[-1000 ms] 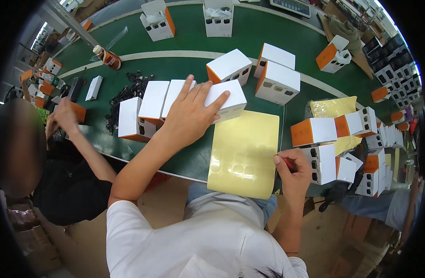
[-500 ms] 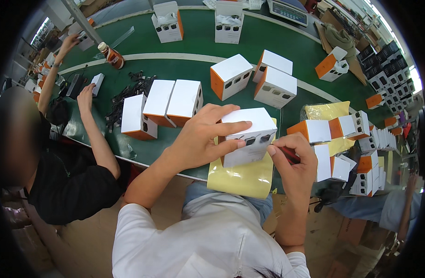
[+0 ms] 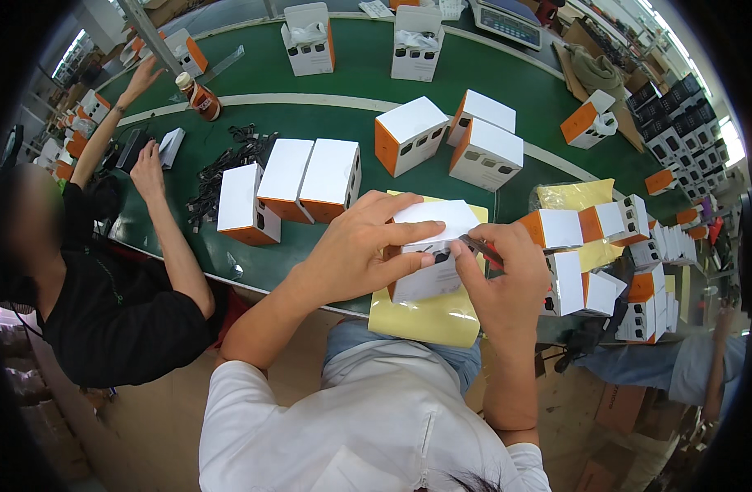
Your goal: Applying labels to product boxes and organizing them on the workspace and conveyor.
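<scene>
A white carton (image 3: 437, 215) with an orange side and dark device pictures stands on a yellow sheet (image 3: 425, 320) at the table's near edge. My left hand (image 3: 376, 246) grips it from the left, thumb on the front face and fingers across the top. At its right front edge, my right hand (image 3: 507, 271) pinches a slim dark pointed tool (image 3: 477, 243) with red on it. The tool's tip is against or very near the box; its exact kind I cannot make out, as my fingers cover most of it.
Three similar boxes (image 3: 331, 176) stand to the left, beside a heap of black cables (image 3: 228, 176). More boxes (image 3: 487, 156) sit beyond and to the right. Open boxes (image 3: 309, 41) stand on the far green belt. A co-worker's arm (image 3: 175, 238) reaches in at left, near a bottle (image 3: 199, 98).
My right hand has risen and moved left onto the box's edge, bringing the tool into view. Far open boxes have shifted right. The co-worker's raised hand has moved farther out.
</scene>
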The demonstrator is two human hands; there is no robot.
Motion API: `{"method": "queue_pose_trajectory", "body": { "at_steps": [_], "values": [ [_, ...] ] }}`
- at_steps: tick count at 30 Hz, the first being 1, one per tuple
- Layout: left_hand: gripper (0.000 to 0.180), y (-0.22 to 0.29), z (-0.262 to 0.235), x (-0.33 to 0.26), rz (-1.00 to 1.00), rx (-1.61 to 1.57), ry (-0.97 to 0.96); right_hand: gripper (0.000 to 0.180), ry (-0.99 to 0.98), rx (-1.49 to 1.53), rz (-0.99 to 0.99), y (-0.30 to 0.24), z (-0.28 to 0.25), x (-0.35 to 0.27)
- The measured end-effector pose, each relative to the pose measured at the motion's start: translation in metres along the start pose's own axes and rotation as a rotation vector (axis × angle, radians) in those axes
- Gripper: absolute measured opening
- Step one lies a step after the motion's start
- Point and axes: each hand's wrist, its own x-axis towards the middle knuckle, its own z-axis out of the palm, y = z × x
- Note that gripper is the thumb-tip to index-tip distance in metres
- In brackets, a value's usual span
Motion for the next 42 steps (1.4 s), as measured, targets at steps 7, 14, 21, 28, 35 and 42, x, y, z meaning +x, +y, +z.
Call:
{"method": "queue_pose_trajectory", "body": {
  "at_steps": [7, 14, 21, 28, 35, 42],
  "values": [
    [0.037, -0.005, 0.004, -0.005, 0.011, 0.065, 0.002, 0.030, 0.038, -0.356, -0.136, 0.001, 0.006, -0.002],
    [0.039, -0.006, 0.004, -0.010, -0.031, 0.015, 0.003, 0.044, -0.126, -0.216, 0.043, 0.011, 0.004, -0.004],
    [0.041, -0.001, 0.002, -0.012, -0.011, 0.045, -0.033, 0.048, -0.282, -0.117, 0.135, 0.012, -0.004, 0.011],
    [0.046, 0.001, 0.003, -0.016, -0.002, 0.099, -0.051, 0.061, -0.568, -0.196, 0.234, 0.019, -0.005, 0.031],
    [0.060, -0.001, -0.004, -0.022, -0.199, -0.015, -0.111, 0.048, -0.610, 0.009, 0.247, 0.042, -0.019, 0.032],
    [0.067, -0.001, 0.003, -0.020, -0.241, -0.012, -0.050, 0.023, -0.160, 0.107, -0.224, 0.017, 0.013, -0.005]
  ]
}}
